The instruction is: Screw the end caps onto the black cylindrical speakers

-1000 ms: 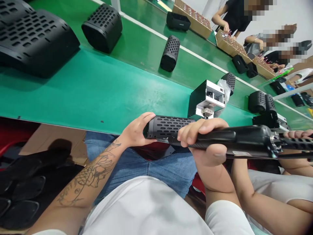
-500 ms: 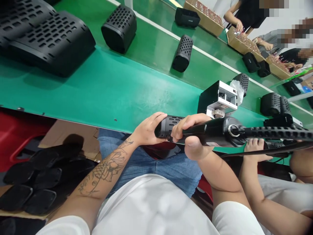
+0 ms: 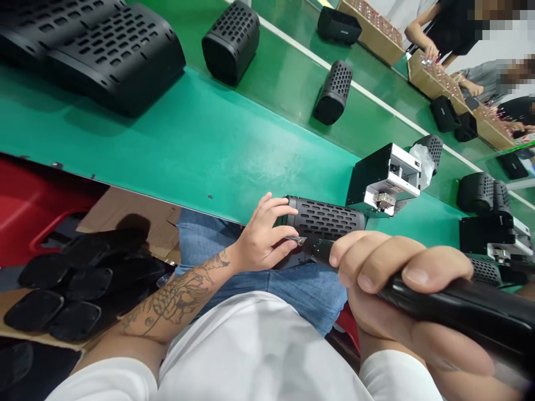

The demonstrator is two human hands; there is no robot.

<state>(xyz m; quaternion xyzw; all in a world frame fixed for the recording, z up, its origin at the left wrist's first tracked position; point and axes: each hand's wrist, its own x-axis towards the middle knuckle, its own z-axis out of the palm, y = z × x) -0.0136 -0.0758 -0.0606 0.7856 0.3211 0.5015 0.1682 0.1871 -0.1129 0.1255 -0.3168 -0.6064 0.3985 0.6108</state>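
Note:
My right hand is wrapped round the black body of an electric screwdriver, which points left. Its thin metal bit ends between the thumb and forefinger of my left hand; whether a screw sits at the tip is too small to tell. The other left fingers reach over the near end of a black perforated speaker housing, lying on its side at the table's front edge. Just beyond the housing stands a small black-and-white screw feeder.
More black housings stand along the green table, with large ones at the left. Below left, several black parts lie near a red stool. People work across the line beside cardboard boxes.
The screwdriver and my right hand have come back, right and nearer the camera, uncovering the housing. My left fingers have shifted from gripping the housing's end to the bit tip. The view has shifted slightly.

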